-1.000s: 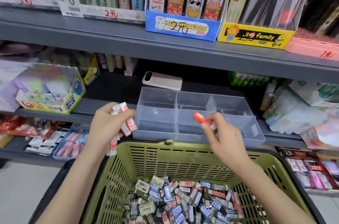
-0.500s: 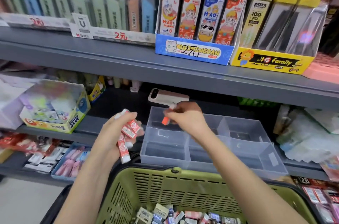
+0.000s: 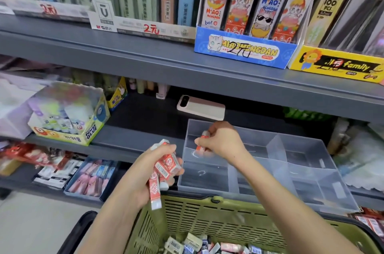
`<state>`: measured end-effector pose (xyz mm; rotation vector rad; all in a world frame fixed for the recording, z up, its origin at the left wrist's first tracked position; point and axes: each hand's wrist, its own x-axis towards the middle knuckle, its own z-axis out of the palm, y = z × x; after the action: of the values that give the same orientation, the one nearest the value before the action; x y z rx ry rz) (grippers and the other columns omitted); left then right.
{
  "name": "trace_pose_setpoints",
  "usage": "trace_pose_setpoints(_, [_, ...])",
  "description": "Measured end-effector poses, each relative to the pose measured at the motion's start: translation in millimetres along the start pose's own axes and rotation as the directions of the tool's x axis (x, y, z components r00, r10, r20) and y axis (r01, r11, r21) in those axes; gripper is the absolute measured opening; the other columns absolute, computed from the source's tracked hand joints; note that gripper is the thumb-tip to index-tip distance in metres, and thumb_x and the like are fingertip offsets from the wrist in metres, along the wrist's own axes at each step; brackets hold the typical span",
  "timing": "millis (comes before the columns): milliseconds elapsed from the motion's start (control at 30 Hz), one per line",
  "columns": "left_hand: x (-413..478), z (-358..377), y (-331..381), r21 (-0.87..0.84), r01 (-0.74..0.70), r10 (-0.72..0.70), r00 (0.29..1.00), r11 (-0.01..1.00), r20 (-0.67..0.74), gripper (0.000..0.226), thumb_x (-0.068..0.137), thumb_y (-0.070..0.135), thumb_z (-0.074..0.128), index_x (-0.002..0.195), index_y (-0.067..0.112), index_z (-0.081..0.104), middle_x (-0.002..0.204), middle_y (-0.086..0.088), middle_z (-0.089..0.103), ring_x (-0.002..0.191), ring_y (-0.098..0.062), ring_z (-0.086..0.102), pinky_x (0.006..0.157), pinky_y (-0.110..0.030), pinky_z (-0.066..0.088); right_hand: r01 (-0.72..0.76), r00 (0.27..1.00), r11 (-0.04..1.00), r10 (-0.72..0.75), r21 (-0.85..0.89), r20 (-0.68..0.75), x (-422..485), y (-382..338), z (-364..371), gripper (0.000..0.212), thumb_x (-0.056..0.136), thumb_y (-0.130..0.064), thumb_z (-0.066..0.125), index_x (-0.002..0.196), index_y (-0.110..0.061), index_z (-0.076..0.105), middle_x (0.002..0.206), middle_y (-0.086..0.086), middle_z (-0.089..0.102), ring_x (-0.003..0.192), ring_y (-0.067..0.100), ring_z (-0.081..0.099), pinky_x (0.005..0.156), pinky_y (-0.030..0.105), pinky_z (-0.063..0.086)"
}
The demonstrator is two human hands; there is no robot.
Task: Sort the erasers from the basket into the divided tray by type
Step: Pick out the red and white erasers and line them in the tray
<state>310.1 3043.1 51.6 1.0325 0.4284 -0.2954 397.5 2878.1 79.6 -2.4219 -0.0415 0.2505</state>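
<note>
**Head view: red eraser held over the tray's far-left compartment**

Head camera looks down at a grey store shelf [image 3: 145, 60]. The clear divided tray [image 3: 311, 143] sits on the lower shelf level, at about 4 o'clock from the picture's centre. The right hand [image 3: 220, 141] reaches across to the tray's 10 o'clock corner. Its fingers are curled round one red eraser [image 3: 201, 145], which is held nearly upright, white end up, within the far-left compartment. Whether the eraser touches the tray floor cannot be told.

The left hand [image 3: 149, 168] is at 9 o'clock of the tray, just beside its left wall. It grips a bundle of red-and-white erasers [image 3: 166, 166]; one of them hangs down toward 6 o'clock, past the palm.

The green basket [image 3: 218, 218] fills the 6 o'clock edge of the picture, its rim just in front of the tray. A heap of mixed erasers [image 3: 199, 245] lies at its bottom, in red, blue and beige wrappers.

At 12 o'clock of the tray a pale pink phone-like block [image 3: 200, 107] lies flat. A box of glue sticks [image 3: 70, 120] stands at 9 o'clock on the same shelf level.
</note>
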Motion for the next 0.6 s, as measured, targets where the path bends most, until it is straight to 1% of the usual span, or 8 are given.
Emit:
trace_pose_setpoints(67, [0, 2, -3, 0.016, 0.020, -0.020, 1.000, 1.000, 0.019, 0.058, 0.051, 0.031, 0.083, 0.095, 0.005, 0.055, 0.071, -0.016, 0.067, 0.062, -0.029, 0.068, 0.038, -0.025, 0.043, -0.002, 1.000, 0.994, 0.005, -0.112, 0.023, 1, 0, -3, 0.032, 0.074, -0.028, 0.072, 0.059, -0.015, 0.048, 0.057, -0.004, 0.051, 0.064, 0.018, 0.052, 0.050, 0.021, 0.036])
trace_pose_setpoints(100, [0, 3, -5, 0.025, 0.025, -0.025, 0.999, 0.999, 0.028, 0.064, 0.047, 0.032, 0.086, 0.095, 0.005, 0.055, 0.071, -0.016, 0.066, 0.062, -0.029, 0.068, 0.038, -0.025, 0.042, 0.006, 0.999, 0.987, 0.000, -0.162, 0.036, 1, 1, -4, 0.032, 0.074, -0.031, 0.072, 0.059, -0.013, 0.050, 0.058, -0.002, 0.053, 0.065, 0.020, 0.054, 0.049, 0.021, 0.037])
trace_pose_setpoints(167, [-1, 5, -8, 0.018, 0.031, -0.032, 0.999, 0.999, 0.043, 0.069, 0.043, 0.033, 0.089, 0.095, 0.005, 0.055, 0.072, -0.016, 0.066, 0.062, -0.029, 0.068, 0.038, -0.025, 0.042, 0.036, 0.997, 0.984, -0.022, -0.173, 0.079, 4, 2, -2, 0.033, 0.074, -0.035, 0.073, 0.070, -0.004, 0.062, 0.071, 0.009, 0.066, 0.073, 0.027, 0.063, 0.061, 0.027, 0.048])
trace_pose_setpoints(233, [-1, 8, -8, -0.007, 0.031, -0.031, 0.998, 0.999, 0.047, 0.061, 0.049, 0.031, 0.086, 0.096, 0.006, 0.056, 0.074, -0.016, 0.068, 0.061, -0.028, 0.067, 0.038, -0.026, 0.043, 0.050, 0.992, 0.987, -0.031, -0.151, 0.126, 6, 3, 2, 0.038, 0.076, -0.038, 0.072, 0.084, -0.001, 0.069, 0.086, 0.014, 0.070, 0.081, 0.028, 0.066, 0.073, 0.033, 0.052])
trace_pose_setpoints(333, [0, 11, -6, -0.047, 0.014, -0.013, 1.000, 0.999, 0.027, 0.049, 0.053, 0.025, 0.086, 0.090, 0.008, 0.058, 0.074, -0.014, 0.069, 0.059, -0.026, 0.067, 0.038, -0.026, 0.044, 0.065, 0.984, 0.956, -0.014, -0.285, 0.178, 13, -1, 6, 0.043, 0.080, -0.043, 0.067, 0.096, -0.003, 0.070, 0.093, 0.010, 0.068, 0.084, 0.023, 0.063, 0.073, 0.029, 0.049])
trace_pose_setpoints(433, [0, 13, -3, -0.080, -0.007, 0.007, 1.000, 0.997, -0.004, 0.046, 0.052, 0.029, 0.080, 0.087, 0.008, 0.058, 0.071, -0.011, 0.069, 0.061, -0.027, 0.068, 0.039, -0.024, 0.045, 0.057, 0.957, 0.944, 0.041, -0.325, 0.287, 20, -3, 5, 0.034, 0.086, -0.029, 0.063, 0.109, -0.005, 0.068, 0.113, 0.010, 0.067, 0.103, 0.025, 0.063, 0.091, 0.032, 0.050])
trace_pose_setpoints(533, [2, 14, 0, -0.082, -0.041, 0.038, 0.999, 0.996, -0.036, 0.048, 0.053, 0.030, 0.080, 0.089, 0.009, 0.056, 0.067, -0.009, 0.066, 0.062, -0.025, 0.068, 0.041, -0.024, 0.041, 0.005, 0.942, 0.975, 0.070, -0.222, 0.329, 19, -3, 0, 0.026, 0.086, -0.013, 0.062, 0.111, -0.007, 0.068, 0.116, 0.010, 0.066, 0.103, 0.024, 0.062, 0.089, 0.027, 0.049])
trace_pose_setpoints(600, [3, 15, 3, -0.078, -0.068, 0.065, 0.997, 0.995, -0.040, 0.048, 0.054, 0.031, 0.081, 0.089, 0.012, 0.055, 0.067, -0.008, 0.061, 0.064, -0.024, 0.063, 0.043, -0.025, 0.039, 0.007, 0.942, 0.982, 0.057, -0.188, 0.332, 14, -3, -5, 0.026, 0.087, -0.007, 0.058, 0.111, -0.006, 0.067, 0.115, 0.012, 0.066, 0.103, 0.026, 0.061, 0.088, 0.028, 0.048])
